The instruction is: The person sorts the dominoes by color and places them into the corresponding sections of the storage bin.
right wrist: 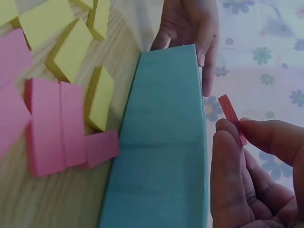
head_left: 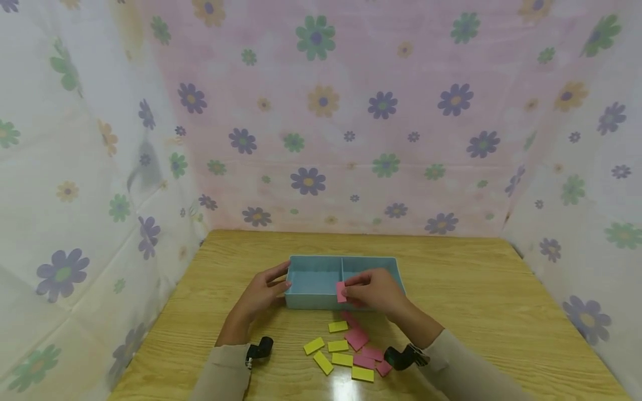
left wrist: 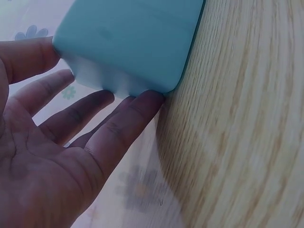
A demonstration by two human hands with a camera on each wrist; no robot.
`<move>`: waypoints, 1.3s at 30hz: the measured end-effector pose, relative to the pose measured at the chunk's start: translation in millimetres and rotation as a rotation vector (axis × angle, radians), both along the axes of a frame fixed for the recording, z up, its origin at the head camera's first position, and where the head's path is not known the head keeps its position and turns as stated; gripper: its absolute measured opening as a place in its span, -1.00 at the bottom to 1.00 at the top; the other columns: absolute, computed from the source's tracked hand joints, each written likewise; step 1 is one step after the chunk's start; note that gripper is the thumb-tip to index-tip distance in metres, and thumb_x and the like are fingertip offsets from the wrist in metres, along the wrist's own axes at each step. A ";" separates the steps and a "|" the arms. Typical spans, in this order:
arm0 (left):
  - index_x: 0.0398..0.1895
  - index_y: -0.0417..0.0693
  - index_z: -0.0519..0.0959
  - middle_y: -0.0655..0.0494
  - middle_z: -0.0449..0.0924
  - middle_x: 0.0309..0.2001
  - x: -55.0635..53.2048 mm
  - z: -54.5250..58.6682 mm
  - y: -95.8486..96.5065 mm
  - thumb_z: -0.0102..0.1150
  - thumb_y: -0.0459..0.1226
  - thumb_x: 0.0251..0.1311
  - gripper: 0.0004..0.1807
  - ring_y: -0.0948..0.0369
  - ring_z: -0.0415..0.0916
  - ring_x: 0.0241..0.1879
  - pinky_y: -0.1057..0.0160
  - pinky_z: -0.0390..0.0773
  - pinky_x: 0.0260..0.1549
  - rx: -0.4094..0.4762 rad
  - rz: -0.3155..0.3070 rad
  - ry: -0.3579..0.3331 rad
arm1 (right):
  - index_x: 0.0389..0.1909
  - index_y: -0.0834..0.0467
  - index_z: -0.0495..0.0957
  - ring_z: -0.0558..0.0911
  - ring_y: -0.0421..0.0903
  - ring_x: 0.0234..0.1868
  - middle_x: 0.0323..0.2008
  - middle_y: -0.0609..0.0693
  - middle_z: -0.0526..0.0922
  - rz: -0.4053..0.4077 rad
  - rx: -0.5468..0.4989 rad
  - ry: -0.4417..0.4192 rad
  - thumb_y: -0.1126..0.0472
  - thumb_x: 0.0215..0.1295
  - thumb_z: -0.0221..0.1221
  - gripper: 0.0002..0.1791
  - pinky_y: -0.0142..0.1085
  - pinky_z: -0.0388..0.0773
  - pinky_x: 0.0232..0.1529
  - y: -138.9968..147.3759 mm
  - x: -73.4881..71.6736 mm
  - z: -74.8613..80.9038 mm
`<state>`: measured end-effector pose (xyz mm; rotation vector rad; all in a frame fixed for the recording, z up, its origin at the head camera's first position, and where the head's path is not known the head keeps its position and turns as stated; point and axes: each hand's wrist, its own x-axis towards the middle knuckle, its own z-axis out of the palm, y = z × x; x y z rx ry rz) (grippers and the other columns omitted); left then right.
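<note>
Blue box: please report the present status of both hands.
Left hand touches box at left end. Right hand pinches pink block near front rim. Loose blocks outside, seemingly not obstructing.

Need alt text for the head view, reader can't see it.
A person's right-hand grip pinches a small pink block above a blue divided box, while the left-hand grip touches the box's left end. Yellow blocks and more pink blocks lie in front on a wooden table.

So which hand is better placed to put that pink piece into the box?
Probably the right hand: it pinches the pink piece near the front rim of the blue box, while the left hand touches the box's left end.
</note>
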<state>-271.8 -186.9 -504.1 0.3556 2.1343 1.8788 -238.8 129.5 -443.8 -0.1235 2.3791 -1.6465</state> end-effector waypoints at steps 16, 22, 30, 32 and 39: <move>0.65 0.06 0.15 -0.16 0.08 0.63 -1.6 -1.3 -1.6 0.14 -0.28 0.52 -0.29 -0.27 0.18 0.52 -0.09 0.66 0.16 0.002 -0.010 0.006 | -0.06 0.20 0.76 0.80 0.12 -0.15 -0.23 0.10 0.80 0.014 -0.055 -0.052 0.17 0.31 0.42 -0.75 -0.02 0.78 -0.08 -24.7 -34.8 14.9; 0.65 0.04 0.16 -0.16 0.09 0.62 -1.3 -0.3 0.6 0.15 -0.30 0.51 -0.29 -0.28 0.17 0.53 -0.09 0.66 0.15 0.013 -0.003 -0.011 | -0.09 0.23 0.76 0.80 0.17 -0.13 -0.26 0.12 0.80 0.012 -0.047 -0.052 0.22 0.31 0.41 -0.78 -0.03 0.78 -0.10 -31.5 -44.7 19.3; 0.64 0.07 0.19 -0.14 0.10 0.62 -3.9 0.6 1.4 0.18 -0.28 0.50 -0.29 -0.27 0.20 0.51 -0.08 0.66 0.15 0.017 0.006 -0.020 | -0.08 0.26 0.76 0.82 0.12 -0.18 -0.29 0.11 0.81 -0.007 -0.032 -0.064 0.23 0.30 0.42 -0.76 -0.01 0.77 -0.07 -42.5 -57.5 16.7; 0.63 0.07 0.21 -0.14 0.13 0.61 -4.1 0.8 1.9 0.19 -0.28 0.49 -0.30 -0.27 0.22 0.50 -0.08 0.67 0.14 0.016 0.016 -0.016 | -0.08 0.27 0.77 0.83 0.08 -0.21 -0.30 0.11 0.82 -0.008 -0.027 -0.073 0.23 0.29 0.42 -0.75 -0.02 0.77 -0.08 -46.9 -60.2 16.9; 0.61 0.13 0.26 -0.12 0.15 0.61 -0.8 1.7 1.5 0.18 -0.30 0.49 -0.32 -0.26 0.24 0.49 -0.11 0.65 0.16 0.010 0.041 -0.026 | -0.11 0.29 0.76 0.82 -0.04 -0.34 -0.34 0.12 0.81 -0.026 -0.012 -0.087 0.25 0.27 0.42 -0.76 -0.11 0.80 -0.18 -64.0 -67.2 18.7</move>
